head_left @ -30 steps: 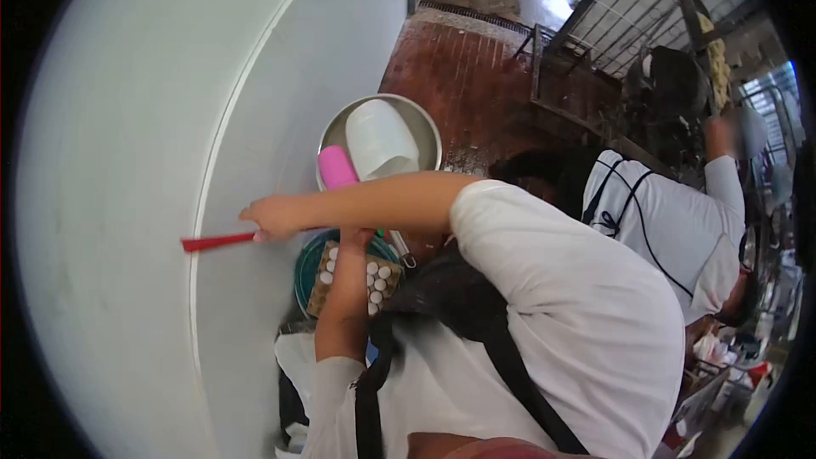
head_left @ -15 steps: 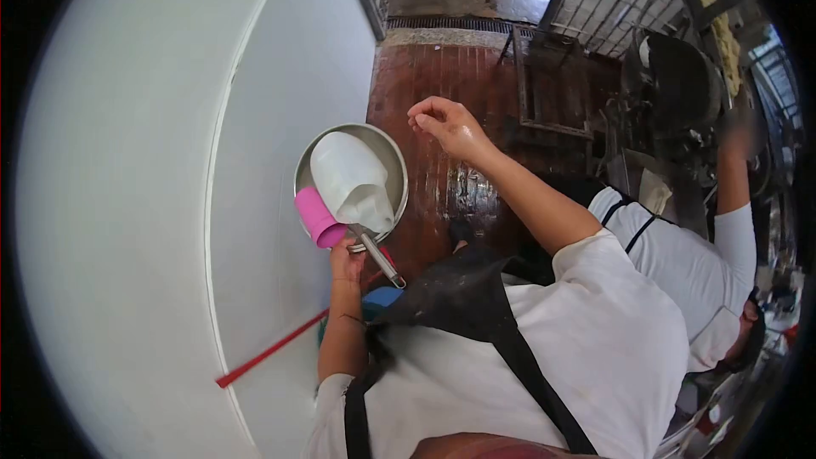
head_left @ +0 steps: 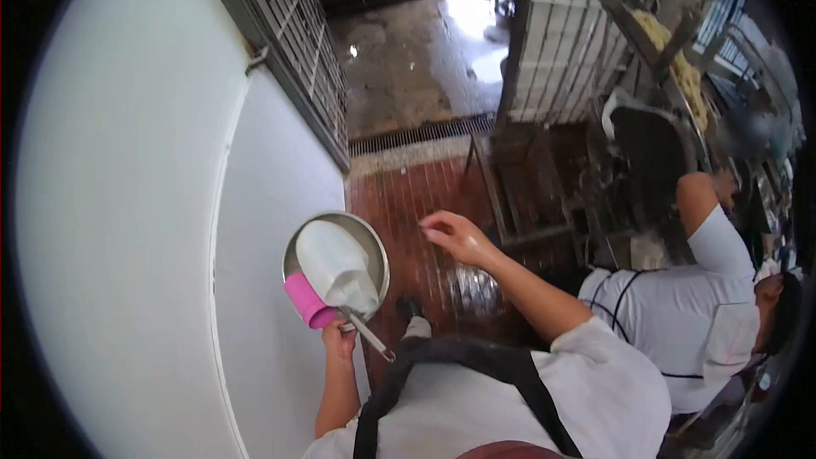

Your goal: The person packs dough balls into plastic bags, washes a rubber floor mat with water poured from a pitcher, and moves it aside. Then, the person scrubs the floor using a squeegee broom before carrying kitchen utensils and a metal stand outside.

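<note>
A round metal basin (head_left: 385,262) is held by its near rim in my left hand (head_left: 339,337). Inside it lie a large white plastic container (head_left: 330,257) and a pink cup (head_left: 308,300), the cup leaning on the left rim. A metal handle (head_left: 367,333) sticks out over the near rim, beside my left hand. To the right of the basin, my right hand (head_left: 459,236) hangs in the air over the red floor, fingers curled loosely with a gap, and nothing shows in it.
A white wall (head_left: 153,204) runs along the left. Ahead, an open barred gate (head_left: 293,25) stands by a drain grate (head_left: 425,133) and wet ground. A metal frame (head_left: 501,195) stands on the floor. At the right, a co-worker (head_left: 671,314) reaches toward machinery (head_left: 650,149).
The view has turned from the wall toward the doorway. My right hand has left the red stick by the wall. The egg tray and green tub have gone out of view; my left hand now carries the basin.
</note>
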A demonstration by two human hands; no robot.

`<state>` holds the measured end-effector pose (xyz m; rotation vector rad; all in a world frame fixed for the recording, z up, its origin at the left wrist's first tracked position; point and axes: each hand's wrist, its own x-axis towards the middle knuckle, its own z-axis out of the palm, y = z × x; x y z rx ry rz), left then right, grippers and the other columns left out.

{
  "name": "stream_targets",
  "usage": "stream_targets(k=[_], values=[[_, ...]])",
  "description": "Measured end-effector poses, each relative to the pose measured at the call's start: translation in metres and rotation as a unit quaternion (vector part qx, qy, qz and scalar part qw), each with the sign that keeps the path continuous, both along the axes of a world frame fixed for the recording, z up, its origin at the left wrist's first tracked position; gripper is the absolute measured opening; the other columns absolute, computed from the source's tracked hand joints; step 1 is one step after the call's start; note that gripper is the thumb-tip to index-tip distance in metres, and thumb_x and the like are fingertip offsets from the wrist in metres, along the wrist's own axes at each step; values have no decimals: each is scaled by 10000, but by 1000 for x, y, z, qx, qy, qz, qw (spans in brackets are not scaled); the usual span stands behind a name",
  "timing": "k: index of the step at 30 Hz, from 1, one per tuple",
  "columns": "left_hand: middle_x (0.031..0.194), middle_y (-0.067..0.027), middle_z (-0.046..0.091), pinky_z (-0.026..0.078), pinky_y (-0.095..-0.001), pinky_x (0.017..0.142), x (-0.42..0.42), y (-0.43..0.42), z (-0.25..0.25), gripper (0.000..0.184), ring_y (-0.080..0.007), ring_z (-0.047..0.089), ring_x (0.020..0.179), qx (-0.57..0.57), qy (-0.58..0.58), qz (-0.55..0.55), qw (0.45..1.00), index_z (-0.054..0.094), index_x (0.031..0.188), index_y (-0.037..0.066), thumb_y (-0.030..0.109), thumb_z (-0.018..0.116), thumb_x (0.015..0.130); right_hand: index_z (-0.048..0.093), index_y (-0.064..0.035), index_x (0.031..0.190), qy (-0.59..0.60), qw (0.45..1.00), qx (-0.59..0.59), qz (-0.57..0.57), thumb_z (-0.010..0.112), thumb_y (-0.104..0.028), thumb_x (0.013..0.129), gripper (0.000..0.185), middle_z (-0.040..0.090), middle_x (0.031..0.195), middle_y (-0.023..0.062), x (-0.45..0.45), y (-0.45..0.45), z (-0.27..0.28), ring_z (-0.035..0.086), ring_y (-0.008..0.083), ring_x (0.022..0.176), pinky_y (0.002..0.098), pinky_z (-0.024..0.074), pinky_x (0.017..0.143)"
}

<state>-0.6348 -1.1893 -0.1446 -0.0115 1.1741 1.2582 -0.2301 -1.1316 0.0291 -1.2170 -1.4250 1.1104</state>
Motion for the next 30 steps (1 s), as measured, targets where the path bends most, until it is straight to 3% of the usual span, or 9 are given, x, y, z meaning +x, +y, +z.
stream_targets(k=[3, 4, 7, 11, 16, 19, 22, 25, 30], values=[[1024, -168, 625, 581, -527, 807, -2, 79, 2, 301, -367, 656, 939, 13, -23, -79, 996, 574, 996, -24, -38, 517, 701, 638, -47, 1119, -25, 996, -46, -71, 648, -214, 923, 258, 655, 1029, 56, 35, 44, -16, 608, 152, 946, 307, 486, 859], [919, -137, 631, 595, -500, 729, 11, 105, 17, 234, -339, 669, 804, 32, -27, -63, 997, 580, 943, 2, -32, 527, 718, 637, -51, 1116, -17, 994, -46, -98, 648, -202, 922, 246, 652, 1009, 43, 48, 59, -23, 604, 139, 914, 298, 490, 832], [856, -114, 609, 585, -467, 678, 5, 192, -35, 166, -306, 645, 721, -13, -11, -136, 991, 567, 902, 23, -16, 543, 742, 628, -60, 1113, 55, 975, -131, -174, 640, -159, 920, 217, 639, 950, 14, 78, 94, -45, 577, 95, 814, 261, 487, 741], [883, -102, 568, 557, -415, 742, 53, 295, -7, 138, -267, 602, 800, 10, -25, -158, 987, 534, 859, 34, -53, 535, 750, 612, -50, 1123, 41, 963, -111, -242, 626, -136, 929, 213, 619, 863, -1, 101, 129, -39, 561, 90, 717, 262, 487, 664], [887, -99, 564, 552, -436, 793, 104, 434, -47, 186, -268, 600, 829, -21, -24, -220, 975, 545, 883, 26, -83, 530, 733, 616, -39, 1117, 128, 923, -173, -319, 628, -157, 931, 221, 604, 822, 0, 151, 187, -80, 542, 86, 701, 249, 473, 645], [904, -114, 581, 547, -445, 808, 144, 505, -50, 201, -285, 605, 846, 6, -14, -243, 970, 558, 911, 25, -68, 524, 735, 603, -37, 1150, 175, 894, -238, -336, 620, -176, 942, 250, 625, 932, 20, 177, 238, -94, 582, 108, 821, 260, 482, 713], [926, -131, 597, 541, -462, 817, 180, 563, -63, 227, -307, 605, 861, 1, -9, -253, 967, 568, 942, 11, -62, 506, 736, 600, -48, 1155, 200, 873, -276, -348, 641, -226, 932, 288, 627, 968, 9, 232, 308, -158, 592, 116, 899, 284, 491, 779], [993, -142, 597, 513, -514, 869, 231, 625, -59, 274, -318, 585, 937, -41, 21, -264, 963, 572, 997, -22, -58, 482, 741, 565, -101, 1257, 250, 818, -345, -386, 688, -318, 891, 443, 615, 1144, 41, 318, 389, -277, 573, 171, 1061, 352, 497, 843], [1075, -160, 609, 497, -533, 923, 278, 713, -86, 331, -332, 584, 1052, -75, 73, -249, 963, 581, 1067, -54, -33, 472, 755, 548, -51, 1244, 16, 747, -481, -458, 684, -330, 886, 473, 630, 1110, 77, 408, 469, -483, 595, 202, 960, 388, 498, 766]])
